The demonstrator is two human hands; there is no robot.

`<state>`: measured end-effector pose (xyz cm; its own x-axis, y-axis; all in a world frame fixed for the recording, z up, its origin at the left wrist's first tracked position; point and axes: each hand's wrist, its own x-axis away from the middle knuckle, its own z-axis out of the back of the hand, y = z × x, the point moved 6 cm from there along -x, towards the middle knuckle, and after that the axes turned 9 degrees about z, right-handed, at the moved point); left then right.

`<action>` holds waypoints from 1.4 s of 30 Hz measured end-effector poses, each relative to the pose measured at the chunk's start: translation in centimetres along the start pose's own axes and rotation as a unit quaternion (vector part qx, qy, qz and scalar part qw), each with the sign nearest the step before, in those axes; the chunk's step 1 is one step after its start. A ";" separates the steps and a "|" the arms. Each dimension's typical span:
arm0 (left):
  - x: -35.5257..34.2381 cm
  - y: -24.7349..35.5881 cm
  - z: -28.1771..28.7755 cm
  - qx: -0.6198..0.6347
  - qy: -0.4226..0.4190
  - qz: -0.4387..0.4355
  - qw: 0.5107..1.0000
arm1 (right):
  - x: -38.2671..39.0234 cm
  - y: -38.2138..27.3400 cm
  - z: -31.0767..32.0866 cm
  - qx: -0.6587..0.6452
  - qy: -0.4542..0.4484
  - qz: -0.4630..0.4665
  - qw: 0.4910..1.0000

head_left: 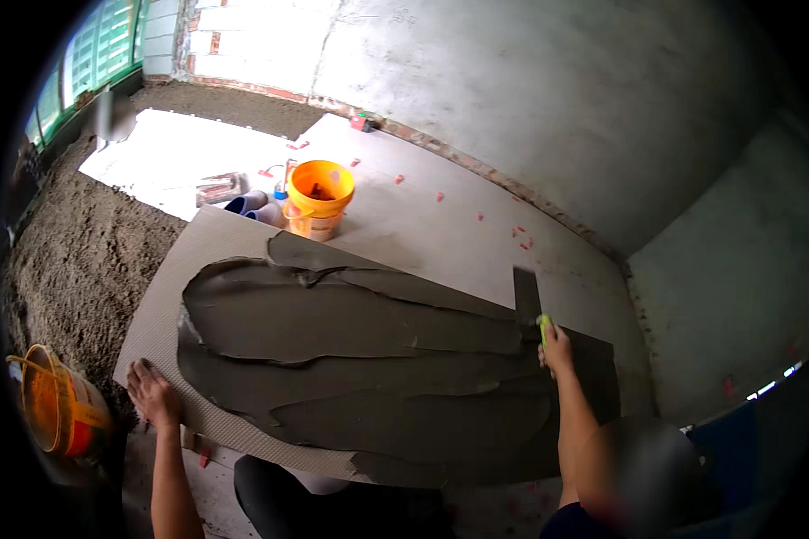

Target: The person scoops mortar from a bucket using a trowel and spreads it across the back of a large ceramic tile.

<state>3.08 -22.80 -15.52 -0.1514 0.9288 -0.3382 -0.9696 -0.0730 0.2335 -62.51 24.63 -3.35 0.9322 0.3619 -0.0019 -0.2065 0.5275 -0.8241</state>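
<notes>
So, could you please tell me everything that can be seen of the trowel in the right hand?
The trowel has a flat, roughly rectangular blade, dark grey and probably metal, and a bright yellow-green handle. The right hand is closed around the handle and hides part of it. The tool is near the right end of the large slab, and in this view its blade reaches past the slab's far edge. Whether the blade touches the grey mortar cannot be told.

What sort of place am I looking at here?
Likely a room under construction or renovation: there's an unpainted wall, loose sandy bedding beside pale floor tiles, and a large textured slab spread with grey mortar.
</notes>
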 end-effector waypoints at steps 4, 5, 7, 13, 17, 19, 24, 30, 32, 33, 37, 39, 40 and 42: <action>0.4 2.2 0.1 0.037 0.036 -0.004 0.999 | 4.8 8.5 7.1 -0.116 0.004 -0.116 0.986; 0.4 2.4 0.2 0.038 0.032 -0.004 0.999 | 5.7 8.9 6.4 -0.160 0.012 -0.143 0.977; 0.1 2.1 0.4 0.032 0.027 -0.002 0.999 | 7.4 7.8 2.9 -0.215 -0.033 -0.172 0.961; 0.1 2.8 0.7 0.006 -0.018 0.019 1.000 | 8.8 -0.5 -9.2 -0.259 -0.202 -0.159 0.931; 0.7 3.0 2.6 0.082 0.015 0.049 0.995 | 8.8 -6.7 -18.7 -0.244 -0.283 -0.125 0.919; 0.6 2.2 2.0 0.078 0.012 0.046 0.996 | 9.0 -10.0 -23.5 -0.216 -0.324 -0.106 0.915; 0.9 2.9 2.0 0.127 -0.017 0.064 0.990 | 9.7 -16.7 -33.7 -0.205 -0.403 -0.063 0.889; 1.0 1.9 1.6 0.159 -0.018 0.112 0.981 | 14.5 -23.1 -41.9 -0.143 -0.485 -0.020 0.863; 1.2 1.8 1.3 0.175 -0.006 0.119 0.977 | 17.0 -23.5 -42.3 -0.101 -0.522 0.009 0.847; 1.3 1.7 1.2 0.182 0.000 0.122 0.976 | 18.3 -23.2 -42.3 -0.082 -0.540 0.020 0.838; 1.6 0.1 0.1 0.230 0.022 0.146 0.962 | 22.9 -24.3 -39.3 0.071 -0.587 0.198 0.782; 1.6 0.7 0.1 0.255 0.017 0.144 0.956 | 22.7 -24.4 -38.7 0.174 -0.411 0.544 0.710; 1.6 0.8 0.1 0.266 0.014 0.145 0.953 | 21.9 -24.2 -39.2 0.215 -0.396 0.553 0.701; 1.6 0.6 0.0 0.251 0.014 0.142 0.957 | 21.2 -26.2 -40.4 0.292 -0.368 0.568 0.675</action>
<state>2.27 -21.31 -15.89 -0.4071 0.8867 -0.2189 -0.6754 -0.1309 0.7258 -25.38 -12.53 -4.68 -0.2831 0.9590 0.0144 -0.9470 -0.2771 -0.1625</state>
